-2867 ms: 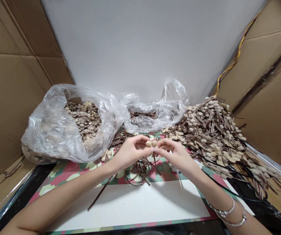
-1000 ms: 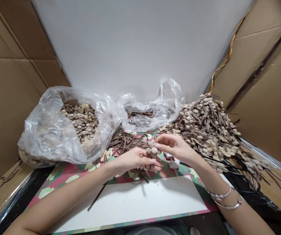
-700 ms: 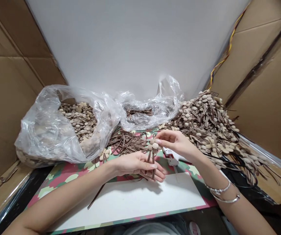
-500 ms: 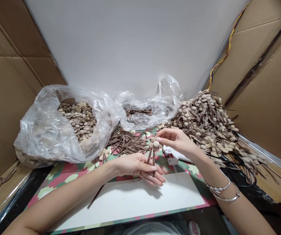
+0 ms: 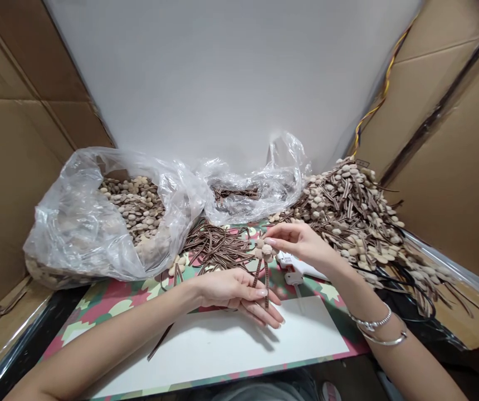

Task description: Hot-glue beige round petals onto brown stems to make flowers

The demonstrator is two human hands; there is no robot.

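Observation:
My right hand (image 5: 300, 244) pinches a beige padded fabric flower (image 5: 267, 250) by its edge. Two brown striped ribbon tails (image 5: 267, 284) hang down from the flower. My left hand (image 5: 243, 295), palm up, has its thumb and fingers closed on these tails, while its other fingers stretch out over a white board (image 5: 298, 334). Just behind my right hand lies a white glue gun (image 5: 293, 267), partly covered by the hand and forearm. One more striped ribbon (image 5: 160, 342) pokes out beneath my left forearm.
Loose striped ribbons (image 5: 216, 245) lie in a heap behind my hands. A clear bag (image 5: 72, 223) of beige flower pieces stands left, and another plastic bag (image 5: 256, 206) holds ribbons. Flowers with tails form a big pile (image 5: 348, 206) at right. Cardboard walls (image 5: 460, 139) flank the table.
Both hands have come slightly down and toward me with the flower and its tails. Their grip looks the same.

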